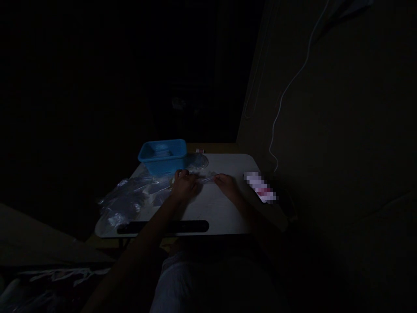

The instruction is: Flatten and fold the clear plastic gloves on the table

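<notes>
A thin strip of clear plastic [206, 179] stretches between my two hands over the white table. My left hand [185, 187] is closed with curled fingers around its left end. A pale yellowish edge shows beside the left fingers, too dark to name. My right hand [225, 184] pinches the other end of the plastic between thumb and fingertips. Left of my hands lies a heap of crumpled clear plastic bags [125, 202]. Behind them stands a blue plastic basket [163, 165] with something clear inside.
The white folding table [208, 213] has a dark slot [192, 226] along its near edge. A lit phone [260, 187], its screen blurred, lies at the right edge. Another clear plastic piece [198, 161] sits by the basket. A white cable [288, 87] hangs along the wall. The room is very dark.
</notes>
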Demonstrator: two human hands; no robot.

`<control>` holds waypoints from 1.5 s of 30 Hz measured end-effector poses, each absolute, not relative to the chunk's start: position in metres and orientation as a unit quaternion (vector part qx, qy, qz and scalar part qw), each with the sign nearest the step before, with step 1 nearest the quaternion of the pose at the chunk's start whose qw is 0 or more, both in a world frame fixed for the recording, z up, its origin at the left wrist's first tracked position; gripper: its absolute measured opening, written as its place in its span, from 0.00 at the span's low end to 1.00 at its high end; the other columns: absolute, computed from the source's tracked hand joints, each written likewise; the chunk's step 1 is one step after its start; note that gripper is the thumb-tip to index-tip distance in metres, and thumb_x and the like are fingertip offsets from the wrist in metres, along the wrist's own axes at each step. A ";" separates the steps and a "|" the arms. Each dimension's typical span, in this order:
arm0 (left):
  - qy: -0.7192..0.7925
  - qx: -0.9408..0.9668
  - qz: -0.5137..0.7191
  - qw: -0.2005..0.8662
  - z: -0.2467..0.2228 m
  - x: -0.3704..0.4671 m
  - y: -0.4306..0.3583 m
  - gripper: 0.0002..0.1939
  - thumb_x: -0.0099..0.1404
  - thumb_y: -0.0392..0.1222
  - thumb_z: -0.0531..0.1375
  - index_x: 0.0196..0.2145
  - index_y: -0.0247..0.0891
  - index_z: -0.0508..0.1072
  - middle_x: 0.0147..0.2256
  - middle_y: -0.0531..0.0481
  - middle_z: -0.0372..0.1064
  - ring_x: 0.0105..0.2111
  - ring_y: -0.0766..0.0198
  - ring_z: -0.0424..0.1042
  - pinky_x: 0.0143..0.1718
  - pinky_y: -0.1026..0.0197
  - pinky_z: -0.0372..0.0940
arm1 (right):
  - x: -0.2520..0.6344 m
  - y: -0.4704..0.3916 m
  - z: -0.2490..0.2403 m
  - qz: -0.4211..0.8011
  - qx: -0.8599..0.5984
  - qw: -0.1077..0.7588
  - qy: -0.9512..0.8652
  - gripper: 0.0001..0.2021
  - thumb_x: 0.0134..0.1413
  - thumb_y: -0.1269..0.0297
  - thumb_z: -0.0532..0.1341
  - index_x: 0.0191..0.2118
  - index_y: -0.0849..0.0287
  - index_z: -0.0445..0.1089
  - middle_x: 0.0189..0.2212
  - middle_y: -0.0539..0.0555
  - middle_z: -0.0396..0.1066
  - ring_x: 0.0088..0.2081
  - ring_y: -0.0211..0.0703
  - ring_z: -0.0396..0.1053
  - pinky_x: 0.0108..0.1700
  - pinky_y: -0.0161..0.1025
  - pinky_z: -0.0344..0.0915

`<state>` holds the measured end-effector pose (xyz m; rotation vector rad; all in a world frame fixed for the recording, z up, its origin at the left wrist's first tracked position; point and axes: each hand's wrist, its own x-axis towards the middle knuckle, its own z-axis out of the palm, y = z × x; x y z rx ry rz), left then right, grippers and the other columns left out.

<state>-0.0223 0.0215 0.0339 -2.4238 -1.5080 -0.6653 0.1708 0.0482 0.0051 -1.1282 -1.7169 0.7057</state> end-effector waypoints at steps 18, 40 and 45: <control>-0.494 -0.429 -0.563 -0.506 0.057 -0.015 0.022 0.23 0.33 0.45 0.68 0.29 0.35 0.68 0.21 0.56 0.65 0.20 0.72 0.63 0.22 0.67 0.57 | 0.207 0.040 0.030 0.258 -0.479 0.518 -0.660 0.11 0.45 0.58 0.54 0.26 0.59 0.68 0.23 0.50 0.69 0.28 0.39 0.66 0.31 0.34 0.61; -0.524 -0.710 -0.463 -0.088 0.025 -0.012 0.002 0.16 0.58 0.41 0.49 0.40 0.35 0.70 0.43 0.44 0.69 0.45 0.58 0.66 0.46 0.55 0.61 | 0.204 -0.015 0.015 -0.010 -0.389 0.230 -0.892 0.09 0.53 0.70 0.53 0.32 0.58 0.71 0.33 0.55 0.73 0.38 0.41 0.66 0.43 0.38 0.57; -0.496 -0.779 -0.379 -0.062 0.019 0.012 -0.015 0.19 0.62 0.42 0.46 0.47 0.33 0.65 0.46 0.42 0.67 0.47 0.58 0.64 0.49 0.55 0.59 | 0.193 -0.033 0.005 -0.011 -0.338 0.189 -0.922 0.08 0.52 0.66 0.55 0.36 0.58 0.70 0.38 0.55 0.72 0.45 0.43 0.64 0.46 0.40 0.56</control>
